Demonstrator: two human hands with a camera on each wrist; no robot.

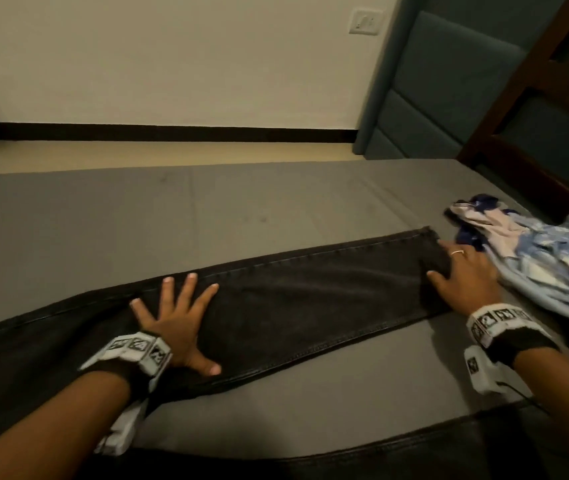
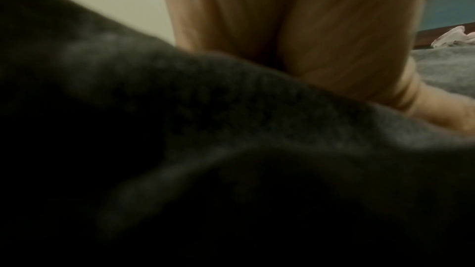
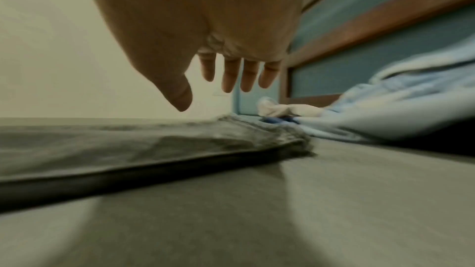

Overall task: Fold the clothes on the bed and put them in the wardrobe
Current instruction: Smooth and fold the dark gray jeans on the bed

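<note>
A pair of black jeans (image 1: 310,303) lies stretched out across the grey bed (image 1: 207,209), one leg running from lower left to upper right. My left hand (image 1: 175,320) presses flat on the leg near its middle, fingers spread. In the left wrist view the dark denim (image 2: 231,129) fills the frame under the palm (image 2: 295,27). My right hand (image 1: 463,271) is at the hem end of the leg, fingers straight. In the right wrist view the fingers (image 3: 228,76) hang spread just above the jeans (image 3: 154,145).
A crumpled pile of light blue and white clothes (image 1: 546,258) lies right of the hem, with a dark blue piece (image 1: 473,206) behind it. A teal padded headboard (image 1: 449,98) with a wooden frame stands at the right. Another dark garment (image 1: 380,459) lies along the near edge.
</note>
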